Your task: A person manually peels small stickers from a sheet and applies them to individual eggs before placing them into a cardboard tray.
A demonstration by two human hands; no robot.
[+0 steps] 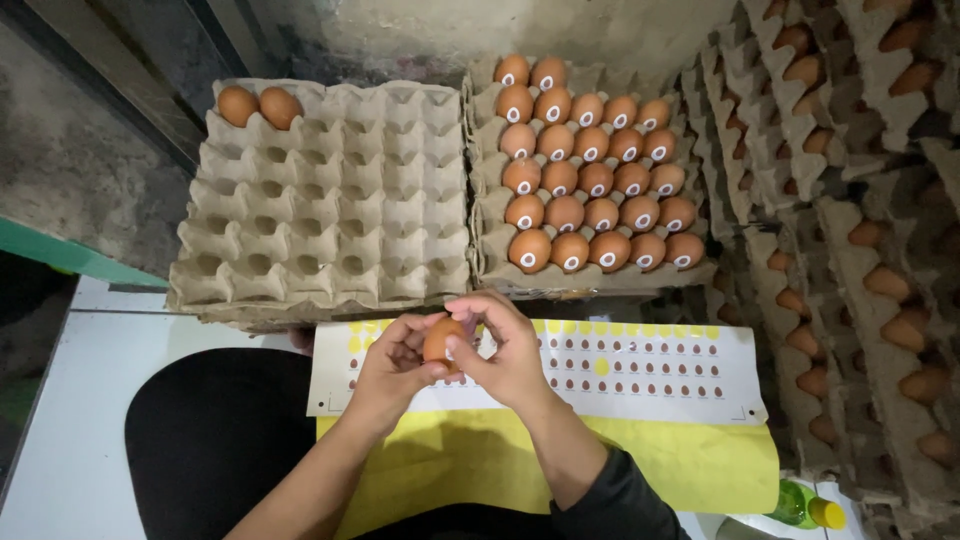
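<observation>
In the head view, we found both hands meeting near the centre of the scene, closed together around a single brown egg (443, 340). The left hand (392, 368) cupped the egg from its left side with the fingers curled about it, and the right hand (508, 352) gripped it from the right, thumb and fingertips pressed to the shell. The egg was held just above a white sticker sheet (640, 368) printed with rows of small oval labels; several positions at its left end stood bare and yellow. That sheet lay upon a yellow sheet (660, 465), which extended nearer to the person. Beyond the hands, on the far left, we noted a grey pulp egg tray (330, 200), almost wholly unfilled, with two brown eggs (258, 106) seated in its far-left corner. Just beside it on the right stood a second tray (482, 262) nearly filled with brown eggs (595, 180), each bearing a small white ring-shaped label. Along the right edge of the scene we recorded tall stacks of loaded trays (860, 250), seen edge-on. At the near right corner, a green bottle with a yellow cap (805, 508) was partly in view. A white surface (70, 400) occupied the near left.
</observation>
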